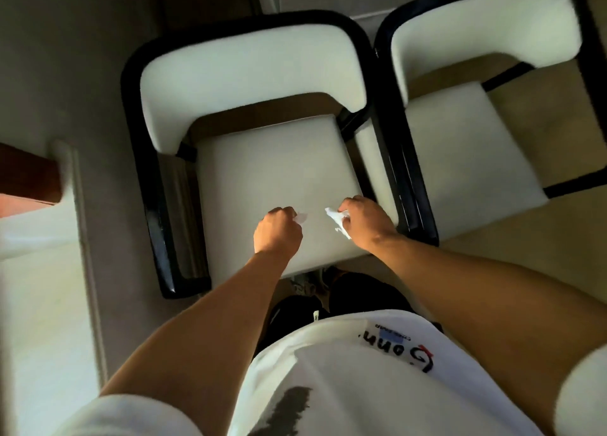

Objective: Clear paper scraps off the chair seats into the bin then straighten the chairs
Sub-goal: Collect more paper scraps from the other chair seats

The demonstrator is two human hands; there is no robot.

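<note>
Two white-cushioned chairs with black frames stand side by side below me. Over the front part of the left chair's seat (262, 172), my left hand (277, 230) is curled round a small white paper scrap (301, 218) that peeks from its fingers. My right hand (363, 220) grips a larger crumpled white paper scrap (336, 222) near the seat's front right corner. The right chair's seat (460, 159) shows no scraps. No bin is in view.
A white surface with a raised edge (39, 271) lies at the left, with a brown wooden piece (26, 172) above it. The floor (542, 254) shows to the right of the chairs. My legs and shoes are below the seat's front edge.
</note>
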